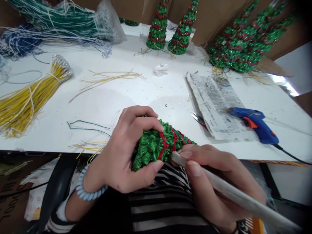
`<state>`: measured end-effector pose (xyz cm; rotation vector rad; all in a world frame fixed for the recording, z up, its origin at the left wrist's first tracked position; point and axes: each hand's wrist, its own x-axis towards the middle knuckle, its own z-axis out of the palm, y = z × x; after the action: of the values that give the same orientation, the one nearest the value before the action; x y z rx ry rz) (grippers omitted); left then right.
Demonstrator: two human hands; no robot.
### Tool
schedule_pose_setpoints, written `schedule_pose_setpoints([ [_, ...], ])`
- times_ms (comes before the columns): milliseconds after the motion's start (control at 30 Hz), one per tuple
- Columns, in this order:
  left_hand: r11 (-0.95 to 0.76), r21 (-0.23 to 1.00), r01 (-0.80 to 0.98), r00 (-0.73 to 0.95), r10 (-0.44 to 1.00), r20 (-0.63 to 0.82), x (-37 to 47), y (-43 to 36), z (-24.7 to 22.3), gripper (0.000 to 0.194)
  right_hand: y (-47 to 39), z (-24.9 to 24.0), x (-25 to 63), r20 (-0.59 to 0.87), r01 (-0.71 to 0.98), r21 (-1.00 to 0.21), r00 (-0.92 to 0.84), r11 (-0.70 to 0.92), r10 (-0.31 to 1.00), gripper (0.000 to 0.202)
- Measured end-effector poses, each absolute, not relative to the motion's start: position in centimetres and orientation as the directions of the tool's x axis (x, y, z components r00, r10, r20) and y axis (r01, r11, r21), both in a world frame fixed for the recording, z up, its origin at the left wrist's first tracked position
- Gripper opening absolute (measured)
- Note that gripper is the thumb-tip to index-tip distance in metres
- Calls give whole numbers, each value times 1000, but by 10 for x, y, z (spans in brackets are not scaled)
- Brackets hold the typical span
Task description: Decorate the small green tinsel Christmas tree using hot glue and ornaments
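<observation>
The left hand (126,152) is clamped around the wide end of 1 green cone-shaped decorative tree (148,146) wound with shiny red trim, fingers over the top and thumb underneath; the tree lies tilted, its narrow end pointing away to the right. The right hand (219,175) has thumb and fingers pinched together on 1 long, greyish-white stick (226,188), its blunt tip at the tree's near side; whether it touches cannot be told. 1 light-blue coiled plastic bracelet (89,185) circles the left wrist.

Beyond the grip, on the white table (136,94), lie 1 crumpled white scrap (161,69) and, farther back, 2 upright green trees with red trim (157,31). Right of the grip are 1 folded grey newspaper (216,104), 1 blue glue gun with an orange trigger (255,122), its nozzle over the paper, and 1 metal-tipped, red-handled tool (201,122) at the paper's near edge. Far right stand at least 3 overlapping glittery green trees (236,48).

Left of the grip lie 1 tied bundle of yellow wires (36,94), 1 bundle of green wires (70,19) and 1 of blue wires (19,40).
</observation>
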<state>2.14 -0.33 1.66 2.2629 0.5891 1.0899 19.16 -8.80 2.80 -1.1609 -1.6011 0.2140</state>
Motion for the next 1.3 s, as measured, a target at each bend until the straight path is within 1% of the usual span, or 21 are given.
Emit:
schedule_pose_setpoints([
  [133,-741,651,163,588,603,539,21,-5,19,41,-88,35,192,628,598,-633,26,492,778,19],
  [300,-748,647,149,596,590,545,21,-4,20,42,-84,45,191,606,648,-578,-66,496,793,22],
  [433,-745,650,150,594,593,544,22,-4,19,42,-87,43,186,632,699,-541,-28,468,774,18],
  [567,-751,643,148,585,591,556,22,-4,18,43,-92,41,184,587,759,-508,-39,406,808,4],
  [667,-762,633,138,585,578,569,23,-3,19,43,-92,42,183,575,777,-502,-29,380,818,5],
  [800,-758,639,133,592,577,562,23,-3,21,43,-89,45,183,595,764,-502,-35,405,803,9],
  [933,-755,640,139,598,580,553,22,-3,20,43,-87,48,183,589,766,-512,-16,388,808,13],
  [1100,-765,635,109,591,563,577,23,-2,16,45,-84,55,185,545,757,-503,-97,417,833,14],
  [1200,-761,640,107,600,562,569,23,-1,16,43,-83,54,186,558,729,-531,-84,433,826,13],
  [1300,-761,639,111,605,562,564,22,-1,18,41,-84,51,187,564,687,-574,-61,444,823,16],
])
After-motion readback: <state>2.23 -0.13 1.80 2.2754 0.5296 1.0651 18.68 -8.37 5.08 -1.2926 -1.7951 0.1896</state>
